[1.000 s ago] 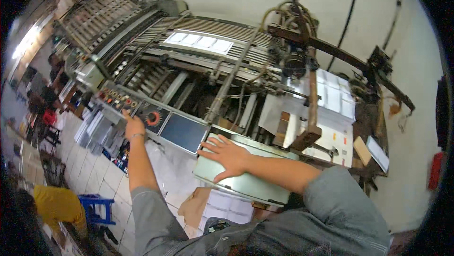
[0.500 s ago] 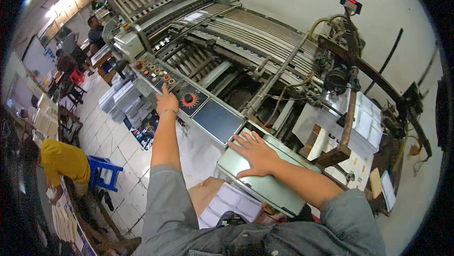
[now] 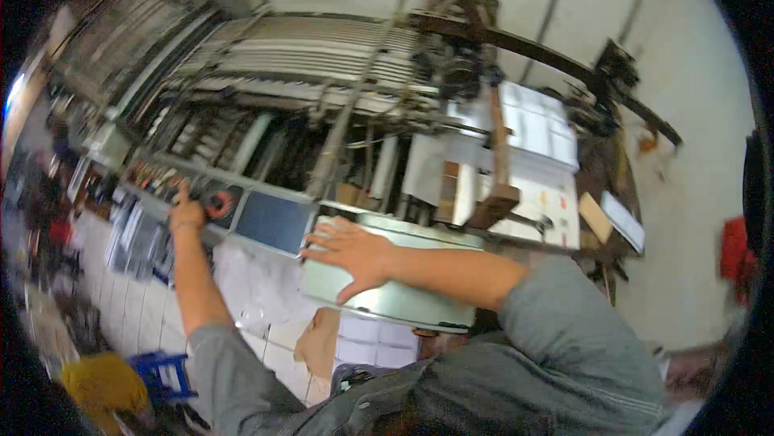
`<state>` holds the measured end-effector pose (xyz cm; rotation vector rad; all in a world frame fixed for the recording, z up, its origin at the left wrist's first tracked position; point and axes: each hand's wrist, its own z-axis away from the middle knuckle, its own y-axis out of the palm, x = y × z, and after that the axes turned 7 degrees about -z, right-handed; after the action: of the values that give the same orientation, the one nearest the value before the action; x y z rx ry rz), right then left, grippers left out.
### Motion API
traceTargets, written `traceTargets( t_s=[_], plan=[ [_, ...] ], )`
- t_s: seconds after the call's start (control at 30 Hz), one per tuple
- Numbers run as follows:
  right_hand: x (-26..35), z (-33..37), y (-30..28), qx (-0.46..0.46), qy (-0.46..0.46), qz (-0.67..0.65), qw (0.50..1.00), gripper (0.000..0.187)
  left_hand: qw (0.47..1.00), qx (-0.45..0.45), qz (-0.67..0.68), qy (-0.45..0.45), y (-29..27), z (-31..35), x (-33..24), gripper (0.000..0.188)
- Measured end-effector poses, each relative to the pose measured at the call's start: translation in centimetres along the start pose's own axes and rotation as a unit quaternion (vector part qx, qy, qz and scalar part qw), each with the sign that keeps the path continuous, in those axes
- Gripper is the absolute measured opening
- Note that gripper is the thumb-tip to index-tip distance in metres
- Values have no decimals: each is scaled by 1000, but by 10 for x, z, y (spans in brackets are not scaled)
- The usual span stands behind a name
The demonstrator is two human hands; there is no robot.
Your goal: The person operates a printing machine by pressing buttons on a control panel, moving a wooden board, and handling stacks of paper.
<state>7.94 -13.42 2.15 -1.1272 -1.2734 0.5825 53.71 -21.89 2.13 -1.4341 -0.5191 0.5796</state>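
Observation:
With its index finger stretched out, my left hand (image 3: 187,213) touches the button area of a control panel (image 3: 153,180) on a large machine that looks like a printing press. Motion blur hides which button is under the fingertip. Beside that hand sits a dial with a red ring (image 3: 218,205), and to its right a flat dark-blue plate (image 3: 274,222). My right hand (image 3: 359,254) lies palm down with spread fingers on a pale green metal cover (image 3: 431,295). Neither hand holds anything.
The machine's slatted bed (image 3: 306,43) stretches along the far side. A stack of white paper (image 3: 536,126) stands at the right under a metal arm (image 3: 501,146). Bundled sheets (image 3: 375,343) lie below the cover. A blue stool (image 3: 165,375) and a person in yellow (image 3: 105,388) are lower left.
My view has swung to the right, so the machine and both hands appear further left. The hands stay on the panel and the cover. A red object has come into view at the right edge.

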Motion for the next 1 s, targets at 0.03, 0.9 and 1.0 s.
traceTargets(
  t_s=[0.03,0.9,1.0],
  plan=[
    [2,-1,-2,-1,0,-1,1000,120,999,-6,-32,2,-3,-8,10,70],
    [2,9,5,-20,0,8,1000,121,794,-335,496,111,53,246,-40,69],
    [3,5,7,-20,-1,11,1000,119,799,-290,488,198,50,393,-94,77]
  ],
)
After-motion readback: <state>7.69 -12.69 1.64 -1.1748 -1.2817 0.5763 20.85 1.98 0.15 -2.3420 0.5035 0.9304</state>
